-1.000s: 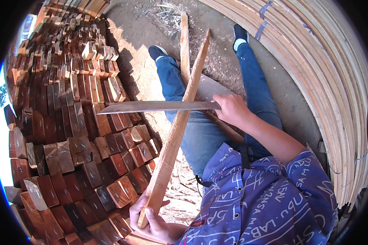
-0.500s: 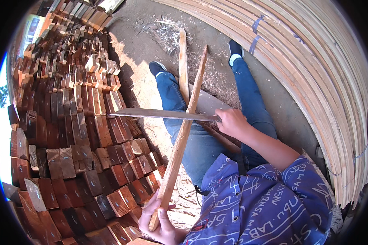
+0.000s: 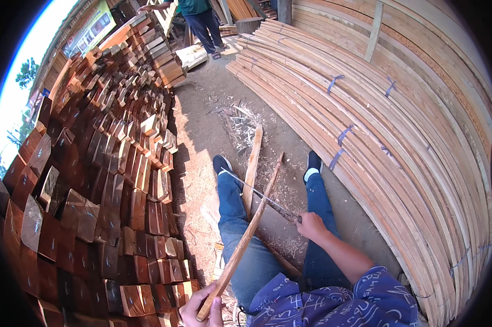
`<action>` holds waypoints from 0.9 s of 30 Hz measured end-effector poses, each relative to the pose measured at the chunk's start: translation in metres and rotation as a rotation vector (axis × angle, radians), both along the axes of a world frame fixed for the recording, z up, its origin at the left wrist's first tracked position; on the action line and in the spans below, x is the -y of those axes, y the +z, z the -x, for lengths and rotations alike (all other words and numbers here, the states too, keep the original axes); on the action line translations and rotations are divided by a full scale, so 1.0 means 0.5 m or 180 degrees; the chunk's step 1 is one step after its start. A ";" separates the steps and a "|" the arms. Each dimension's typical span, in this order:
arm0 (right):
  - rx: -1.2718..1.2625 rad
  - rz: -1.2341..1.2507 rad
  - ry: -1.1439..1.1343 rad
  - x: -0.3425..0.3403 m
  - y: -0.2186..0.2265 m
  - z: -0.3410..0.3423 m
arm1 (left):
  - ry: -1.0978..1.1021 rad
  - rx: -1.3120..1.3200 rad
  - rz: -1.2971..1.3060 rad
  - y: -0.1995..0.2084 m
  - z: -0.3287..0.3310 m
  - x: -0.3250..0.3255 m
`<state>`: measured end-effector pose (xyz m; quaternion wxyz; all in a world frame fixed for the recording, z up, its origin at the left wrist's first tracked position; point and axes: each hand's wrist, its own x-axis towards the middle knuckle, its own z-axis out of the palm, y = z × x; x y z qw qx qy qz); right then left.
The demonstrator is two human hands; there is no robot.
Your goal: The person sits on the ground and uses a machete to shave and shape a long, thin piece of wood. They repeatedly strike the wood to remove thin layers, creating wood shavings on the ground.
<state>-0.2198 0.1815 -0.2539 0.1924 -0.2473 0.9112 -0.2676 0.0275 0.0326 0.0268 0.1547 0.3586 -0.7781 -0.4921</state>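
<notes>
I record bright daylight, with the sky (image 3: 44, 35) overexposed to white at upper left and blue fringing along the rim. Direct sun strikes the ground (image 3: 199, 180); dark shadow borders the stacked timber (image 3: 131, 169). Lens distortion bows the right-hand planks (image 3: 399, 180); corners are black.

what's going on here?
A seated person holds the near end of a long tapered wooden stick in the left hand and a long-bladed knife in the right hand. In view, the blade crosses the stick toward its far end; contact isn't clear. Wood shavings litter the ground ahead, with stacked timber left and long slats right.
</notes>
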 end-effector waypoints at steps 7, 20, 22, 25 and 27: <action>0.0330 0.0698 0.0581 0.066 0.122 -0.067 | -0.0001 -0.0333 0.0522 -0.028 0.001 0.018; 0.0013 0.0312 0.0083 0.058 0.078 -0.009 | 0.0332 -0.0377 0.0453 -0.035 0.018 0.056; 0.0056 0.0731 0.0300 0.087 0.116 -0.033 | 0.0472 -0.0329 0.0648 -0.033 0.024 0.057; -0.0458 0.0811 0.0568 0.124 0.048 -0.033 | 0.0290 -0.0409 0.0745 -0.045 0.000 0.068; -0.0239 0.0234 0.0175 0.115 -0.022 0.021 | 0.0470 -0.0253 0.0584 -0.039 -0.007 0.083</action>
